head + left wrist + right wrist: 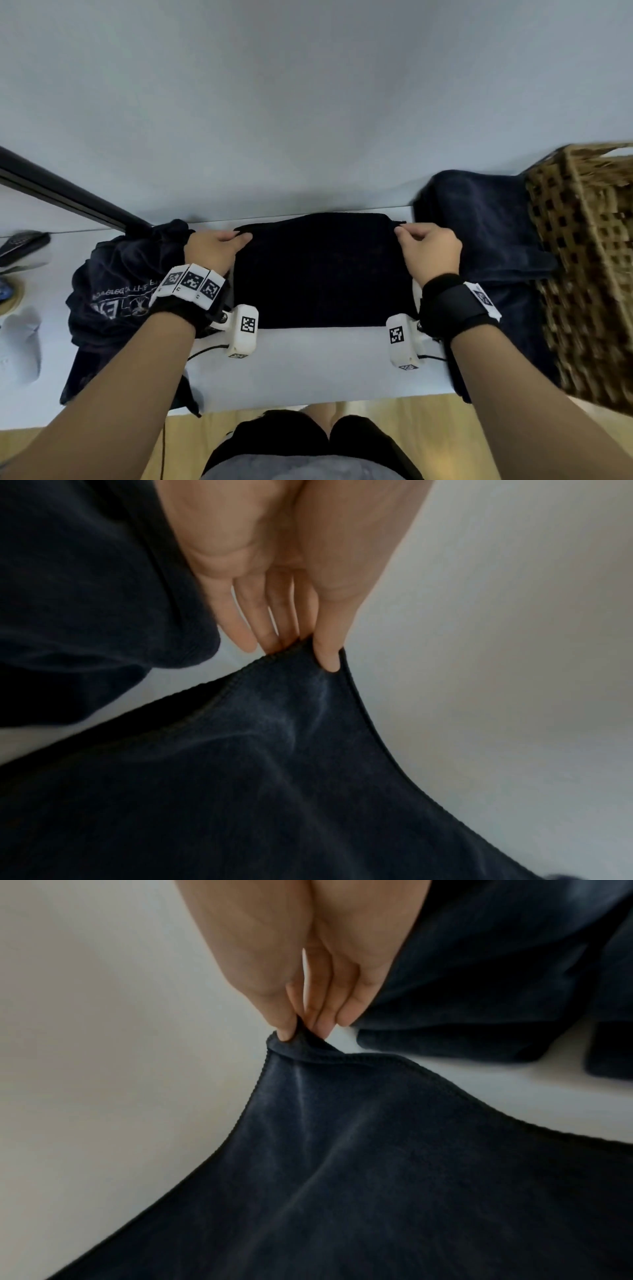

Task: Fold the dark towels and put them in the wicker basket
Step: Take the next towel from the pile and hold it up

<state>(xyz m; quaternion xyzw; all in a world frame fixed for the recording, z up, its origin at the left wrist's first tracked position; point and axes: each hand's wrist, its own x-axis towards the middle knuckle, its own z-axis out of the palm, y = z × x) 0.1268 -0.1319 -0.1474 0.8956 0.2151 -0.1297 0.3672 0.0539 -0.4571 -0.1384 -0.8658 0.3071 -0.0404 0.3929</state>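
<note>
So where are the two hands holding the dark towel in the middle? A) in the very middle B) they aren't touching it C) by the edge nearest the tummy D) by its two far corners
D: the left hand and the right hand each pinch a far corner of the towel, as both wrist views show up close.

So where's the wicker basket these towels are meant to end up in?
In the head view the wicker basket stands at the table's far right edge, right beside a dark towel pile, beyond the person's right hand.
</note>
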